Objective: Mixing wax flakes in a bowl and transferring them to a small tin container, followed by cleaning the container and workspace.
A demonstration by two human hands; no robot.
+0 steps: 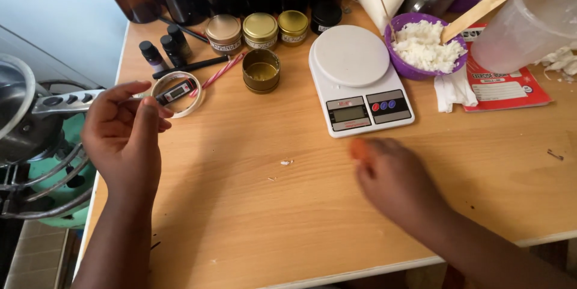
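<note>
a light wooden table (pixel 312 217) fills most of the view, its pale front edge cutting across the bottom. left of the table stands a pale blue-grey wall (pixel 54 6) — daylight falls soft and even on it. below the table's left corner, a strip of beige tiled floor (pixel 36 253) shows.

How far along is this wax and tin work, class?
Done: wax flakes fill the purple bowl; one open tin holds liquid. In hand: left hand by the tape roll; right hand blurred, maybe holding something orange. Left: scale is bare.
</note>
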